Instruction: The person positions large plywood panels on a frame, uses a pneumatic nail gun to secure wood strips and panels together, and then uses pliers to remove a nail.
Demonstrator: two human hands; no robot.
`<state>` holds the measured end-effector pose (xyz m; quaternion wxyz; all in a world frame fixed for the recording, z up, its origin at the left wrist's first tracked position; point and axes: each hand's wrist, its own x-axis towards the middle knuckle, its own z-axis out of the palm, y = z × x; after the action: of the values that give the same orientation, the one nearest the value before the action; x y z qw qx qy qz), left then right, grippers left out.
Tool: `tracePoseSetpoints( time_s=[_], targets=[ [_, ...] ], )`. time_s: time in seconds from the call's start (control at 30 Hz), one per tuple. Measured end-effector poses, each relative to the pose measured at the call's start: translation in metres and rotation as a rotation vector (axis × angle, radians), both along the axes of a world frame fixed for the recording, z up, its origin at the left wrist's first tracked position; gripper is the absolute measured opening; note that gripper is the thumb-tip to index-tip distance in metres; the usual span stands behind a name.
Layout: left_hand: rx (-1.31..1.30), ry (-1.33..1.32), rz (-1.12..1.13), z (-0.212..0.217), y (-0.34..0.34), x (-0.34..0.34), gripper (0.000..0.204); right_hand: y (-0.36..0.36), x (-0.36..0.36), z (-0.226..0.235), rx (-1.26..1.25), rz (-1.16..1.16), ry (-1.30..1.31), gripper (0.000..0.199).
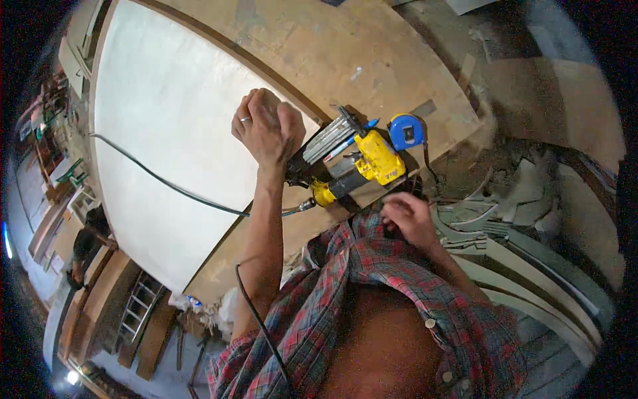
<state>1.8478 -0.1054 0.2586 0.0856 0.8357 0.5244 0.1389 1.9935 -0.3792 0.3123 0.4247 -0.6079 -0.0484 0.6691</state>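
Resting my left hand [266, 130] clenched on the large white flat panel [166, 153], I'd press steadily; the yellow-and-black nail gun [352, 166] lies just beside it, my right hand [409, 216] curled loosely, grasping nothing visible.

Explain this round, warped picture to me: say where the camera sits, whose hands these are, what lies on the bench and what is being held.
The camera is worn on a person's head and looks down, so the wide lens bends straight edges and darkens the corners. Both forearms belong to that person, who wears a plaid shirt. The left hand is closed in a fist resting on a large white panel, which lies on a plywood workbench. Just beside it lies a yellow and black nail gun with a black hose running across the panel. A blue tape measure sits behind the tool. The right hand is by the bench edge near the shirt, fingers curled; whether it holds anything cannot be told. Pale offcuts are heaped to the right.
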Motion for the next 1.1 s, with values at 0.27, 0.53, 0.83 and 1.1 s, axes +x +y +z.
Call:
tracePoseSetpoints(
  time_s=[0.27,0.53,0.83,1.1],
  targets=[
    [-0.062,-0.144,0.094,-0.009,0.03,0.018,0.076,0.023,-0.061,-0.047,-0.002,-0.357,0.207,0.032],
    [-0.07,-0.129,-0.03,-0.018,0.04,0.02,0.069,0.045,-0.068,-0.068,-0.151,-0.667,0.335,0.021],
    [-0.04,-0.055,-0.038,-0.028,0.045,0.019,0.067,0.017,-0.058,-0.093,0.105,-0.098,0.106,0.023],
    [-0.09,-0.159,0.013,-0.026,0.045,0.023,0.063,0.023,-0.039,-0.08,0.063,0.01,0.128,0.023]
  ],
)
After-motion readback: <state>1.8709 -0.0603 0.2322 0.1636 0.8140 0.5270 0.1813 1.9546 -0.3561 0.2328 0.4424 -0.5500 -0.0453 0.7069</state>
